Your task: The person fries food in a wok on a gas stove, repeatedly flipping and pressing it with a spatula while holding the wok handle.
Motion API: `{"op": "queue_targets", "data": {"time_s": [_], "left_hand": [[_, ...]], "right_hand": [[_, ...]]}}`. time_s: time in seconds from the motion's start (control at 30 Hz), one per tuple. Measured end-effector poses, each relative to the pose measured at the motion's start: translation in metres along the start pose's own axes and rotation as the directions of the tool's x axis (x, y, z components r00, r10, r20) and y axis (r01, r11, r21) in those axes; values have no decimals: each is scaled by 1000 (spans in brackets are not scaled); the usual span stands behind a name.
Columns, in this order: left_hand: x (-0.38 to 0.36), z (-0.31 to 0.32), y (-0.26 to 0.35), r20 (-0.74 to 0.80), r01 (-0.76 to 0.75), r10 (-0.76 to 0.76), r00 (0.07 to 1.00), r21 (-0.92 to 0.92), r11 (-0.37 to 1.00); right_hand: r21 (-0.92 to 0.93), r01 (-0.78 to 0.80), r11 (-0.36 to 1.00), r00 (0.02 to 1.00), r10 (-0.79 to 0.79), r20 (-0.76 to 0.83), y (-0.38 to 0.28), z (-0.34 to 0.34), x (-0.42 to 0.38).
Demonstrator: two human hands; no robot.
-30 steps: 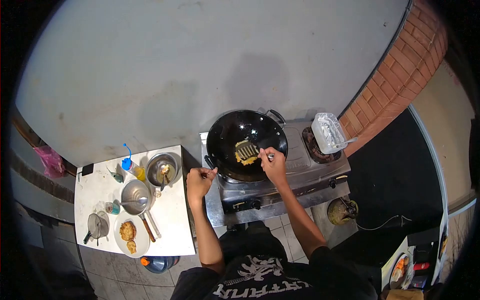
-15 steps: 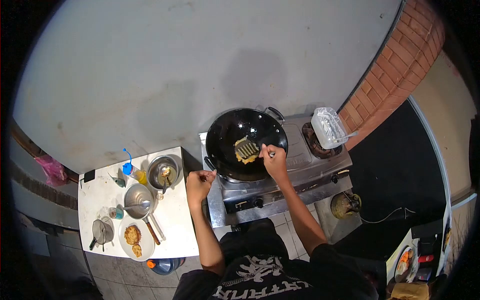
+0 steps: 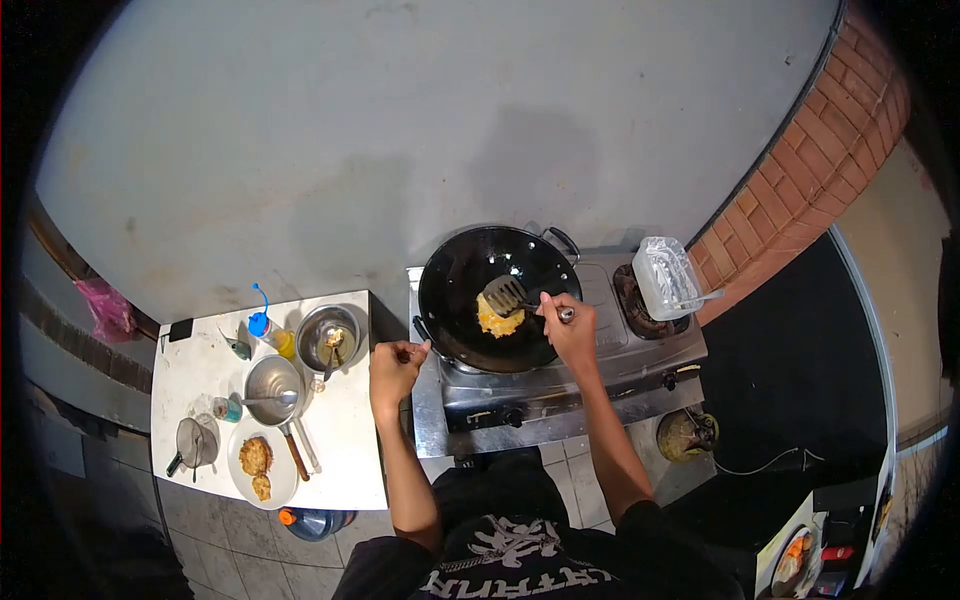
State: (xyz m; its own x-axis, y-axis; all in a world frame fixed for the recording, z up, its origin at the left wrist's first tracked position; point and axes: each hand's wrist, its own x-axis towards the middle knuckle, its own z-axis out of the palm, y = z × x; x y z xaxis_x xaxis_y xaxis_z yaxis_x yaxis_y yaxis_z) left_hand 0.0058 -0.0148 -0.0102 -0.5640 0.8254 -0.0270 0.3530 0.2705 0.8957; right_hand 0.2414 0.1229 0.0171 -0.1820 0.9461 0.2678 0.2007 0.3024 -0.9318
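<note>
My right hand point(image 3: 568, 325) grips a slotted spatula point(image 3: 507, 292) by its handle. The spatula's head rests over a yellow frying fritter point(image 3: 497, 318), hiding its upper part, inside a black wok point(image 3: 470, 340) on the stove. Close to the wok's left handle point(image 3: 421, 329) is my left hand point(image 3: 397, 372), its fingers curled and the fingertips together. What those fingers hold, if anything, I cannot make out.
Right of the wok, a plastic tub point(image 3: 664, 275) with white residue sits over the other burner. The white table point(image 3: 345, 440) holds metal bowls point(image 3: 272, 390), a plate point(image 3: 285, 482) with browned fritters, a strainer point(image 3: 196, 440) and bottles. A gas cylinder point(image 3: 685, 435) stands below right.
The spatula has moved up and right off the fritter's middle, so more of the fritter shows. My right hand shifted slightly right; my left hand stays by the wok handle. The view tilted slightly.
</note>
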Motion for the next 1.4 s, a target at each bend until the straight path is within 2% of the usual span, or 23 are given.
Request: {"op": "queue_targets", "data": {"time_s": [0.17, 0.3, 0.4, 0.47, 0.57, 0.7, 0.8, 0.87, 1.03, 1.07, 1.13, 1.17, 1.27, 1.4], "left_hand": [[3, -2, 12, -23, -47, 49, 999, 66, 997], [10, 1, 12, -29, -25, 29, 999, 141, 990], [14, -2, 10, -45, -7, 10, 999, 69, 998], [15, -6, 12, -33, -32, 35, 999, 89, 996], [15, -10, 9, 44, 49, -53, 998, 83, 995], [14, -10, 13, 73, -28, 14, 997, 208, 978], [11, -6, 23, 11, 6, -8, 1000, 183, 983], [7, -6, 32, -12, 37, -35, 999, 248, 968], [6, -4, 37, -18, 36, -33, 999, 272, 962], [6, -3, 37, -21, 45, -40, 999, 273, 961], [12, 1, 21, -39, 13, -2, 999, 283, 959], [14, 2, 12, -64, -14, 34, 997, 286, 958], [7, 1, 31, -50, -3, 20, 999, 320, 947], [7, 1, 24, -38, -17, 31, 999, 318, 948]], "right_hand": [[-68, 3, 998, 1000, -2, 8, 3, -3, -3], [-69, 19, 997, 1000, -18, 11, -2, 1, 0], [-35, -8, 999, 999, 9, 52, 6, 7, 10], [-40, 43, 998, 998, -40, 52, 13, 12, 14], [-10, 57, 998, 996, -56, 76, 24, 15, 22], [-68, 147, 987, 984, -139, 108, 35, 8, 23], [12, 115, 993, 992, -116, 50, 37, -4, 19], [85, 66, 994, 998, -67, 7, 13, -19, 14], [32, -60, 998, 998, 60, 1, -9, -53, -3], [36, -65, 997, 998, 66, -8, -8, -54, -7], [57, 26, 998, 1000, -25, -15, -4, -55, -17], [59, 19, 998, 1000, -17, -24, -4, -54, -22], [68, -11, 998, 1000, 12, -14, -6, -50, -34], [86, -47, 995, 999, 48, -14, -5, -47, -41]]}}
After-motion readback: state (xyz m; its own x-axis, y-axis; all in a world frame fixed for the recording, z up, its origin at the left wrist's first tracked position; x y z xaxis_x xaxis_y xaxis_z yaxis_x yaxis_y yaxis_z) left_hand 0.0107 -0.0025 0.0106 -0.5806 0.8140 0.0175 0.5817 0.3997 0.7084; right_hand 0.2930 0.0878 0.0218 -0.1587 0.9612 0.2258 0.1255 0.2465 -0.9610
